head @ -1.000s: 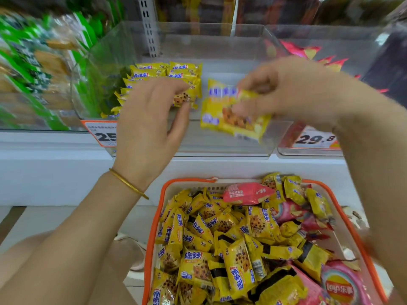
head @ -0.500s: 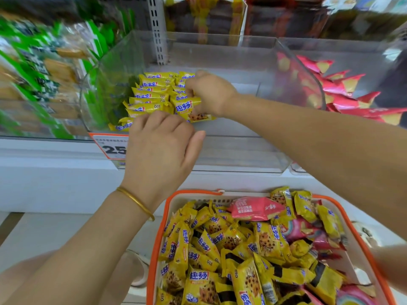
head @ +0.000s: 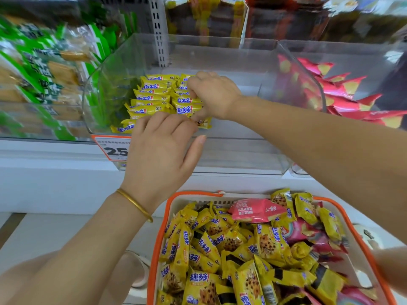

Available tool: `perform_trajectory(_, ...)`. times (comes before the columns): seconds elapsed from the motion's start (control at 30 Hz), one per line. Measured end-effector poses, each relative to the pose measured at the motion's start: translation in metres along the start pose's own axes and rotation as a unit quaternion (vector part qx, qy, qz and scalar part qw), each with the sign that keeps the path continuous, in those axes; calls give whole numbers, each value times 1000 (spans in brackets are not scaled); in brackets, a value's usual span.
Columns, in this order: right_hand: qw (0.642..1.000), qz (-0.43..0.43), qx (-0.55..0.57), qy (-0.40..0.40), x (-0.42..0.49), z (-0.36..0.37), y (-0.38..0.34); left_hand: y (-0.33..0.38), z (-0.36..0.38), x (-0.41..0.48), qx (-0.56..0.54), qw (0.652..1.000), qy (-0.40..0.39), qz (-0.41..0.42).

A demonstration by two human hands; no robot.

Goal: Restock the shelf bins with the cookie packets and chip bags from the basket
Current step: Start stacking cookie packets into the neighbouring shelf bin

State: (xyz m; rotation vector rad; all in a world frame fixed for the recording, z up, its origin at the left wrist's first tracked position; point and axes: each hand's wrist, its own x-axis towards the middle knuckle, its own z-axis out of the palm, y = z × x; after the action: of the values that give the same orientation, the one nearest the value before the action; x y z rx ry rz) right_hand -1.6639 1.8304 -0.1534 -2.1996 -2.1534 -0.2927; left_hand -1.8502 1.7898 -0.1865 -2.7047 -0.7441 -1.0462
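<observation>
Two rows of yellow cookie packets (head: pixel 154 93) stood on edge, long axes left-to-right, at the left of the clear bin (head: pixel 242 157), the left hand (head: pixel 160 148) flat-fingered and empty at their near end, the right hand (head: pixel 214 95) just beyond it pinching a packet (head: pixel 186 111) against the right row, the loaded basket (head: pixel 159 238) nearer.

Both forearms are bare. A thin, smooth, plain gold bangle (head: pixel 134 204) circles the left wrist, sitting at seven o'clock from the left hand (head: pixel 163 148).
</observation>
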Motion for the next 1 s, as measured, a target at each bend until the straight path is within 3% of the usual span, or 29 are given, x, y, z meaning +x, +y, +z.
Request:
perform_trajectory(0.1, 999, 19, 29, 21, -15, -23, -4, 4, -13, -2, -21, 999, 34, 24)
perform_trajectory(0.2, 970, 16, 156, 184, -63, -47, -16, 11, -26, -10, -63, 995, 30, 64)
perform_trajectory(0.27, 915, 9, 248, 317, -111, -44, -37, 13, -26, -19, -78, 995, -34, 58)
perform_trajectory(0.33, 900, 15, 275, 338, -151, -10, -58, 10, -19, -29, -57, 989, -131, 39)
perform_trajectory(0.4, 941, 22, 250, 229, -168, 37, -71, 4, -10, -36, -35, 977, -211, 24)
perform_trajectory(0.47, 983, 37, 177, 2, -163, 86, -72, 0, -5, -40, -19, 966, -258, 1)
perform_trajectory(0.5, 985, 34, 142, -92, -159, 109, -71, -2, -2, -42, -11, 963, -270, -9)
perform_trajectory(0.57, 976, 22, 102, -193, -152, 145, -72, -3, 5, -42, -6, 958, -285, -16)
perform_trajectory(0.7, 964, 14, 49, -260, -143, 182, -81, -3, 14, -36, 3, 942, -336, -23)
perform_trajectory(0.9, 974, -29, -57, -216, -137, 169, -83, -3, 17, -33, -10, 934, -356, -27)
perform_trajectory(1.0, 977, -13, 12, -211, -143, 134, -63, -3, 14, -32, -54, 922, -382, -38)
